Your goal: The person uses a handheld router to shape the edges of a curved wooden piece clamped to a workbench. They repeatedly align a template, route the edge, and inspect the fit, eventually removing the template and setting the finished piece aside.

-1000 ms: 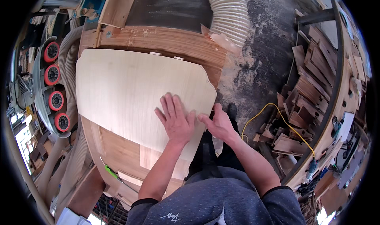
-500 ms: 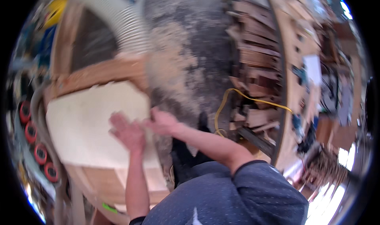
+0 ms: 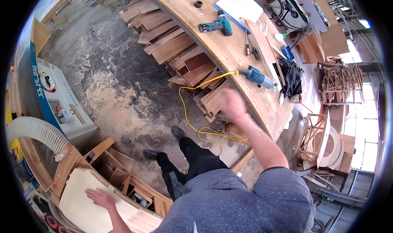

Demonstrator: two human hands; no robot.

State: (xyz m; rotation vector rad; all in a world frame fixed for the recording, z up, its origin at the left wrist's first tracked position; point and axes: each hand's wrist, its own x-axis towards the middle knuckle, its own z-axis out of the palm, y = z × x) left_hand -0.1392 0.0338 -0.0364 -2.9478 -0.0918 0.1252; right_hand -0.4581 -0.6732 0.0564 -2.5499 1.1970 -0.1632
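Note:
My left hand lies with spread fingers on a pale, rounded wooden board on the machine table at lower left. My right hand is raised toward the near edge of a long wooden workbench, smeared by motion, so its finger shape is unclear. Close to it on the bench lies a teal corded power tool with a yellow cable looping down to the floor. Farther along the bench are a teal cordless drill, a screwdriver and white sheets.
Wood offcuts are stacked under the bench. A ribbed hose and a white machine stand at left, with wood scraps beside the table. Sawdust covers the concrete floor. A rack of thin wood pieces stands at right.
The view has swung right toward the workbench. My right hand has left the board's edge and reached out rightward. My left hand has stayed on the board, which now sits at lower left.

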